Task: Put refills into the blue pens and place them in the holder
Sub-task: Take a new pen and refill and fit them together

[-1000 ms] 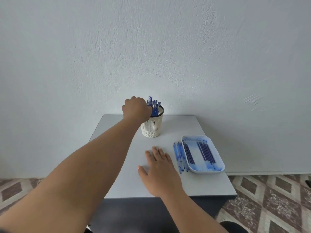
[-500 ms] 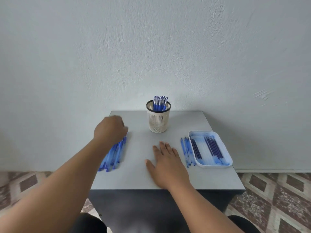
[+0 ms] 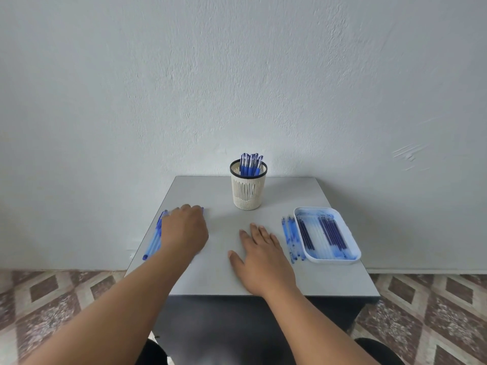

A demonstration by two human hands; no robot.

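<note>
Left hand [image 3: 184, 230] is covering the empty pens [image 3: 154, 239], left of the holder [image 3: 247, 189].
Its grip is hidden, can't tell; a fumble risks rolling pens off the worktop [image 3: 224, 272]; right hand [image 3: 263, 252] is lying flat.

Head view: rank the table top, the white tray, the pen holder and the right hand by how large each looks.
1. Table top, plainly largest.
2. Right hand, though nearer the camera, so its look is inflated.
3. White tray.
4. Pen holder, close to the tray in apparent size and farther back, so that order is unsure.

Left hand [image 3: 184, 230] on blue pens [image 3: 154, 239], right hand [image 3: 261, 255] flat on table [image 3: 224, 280]
</note>
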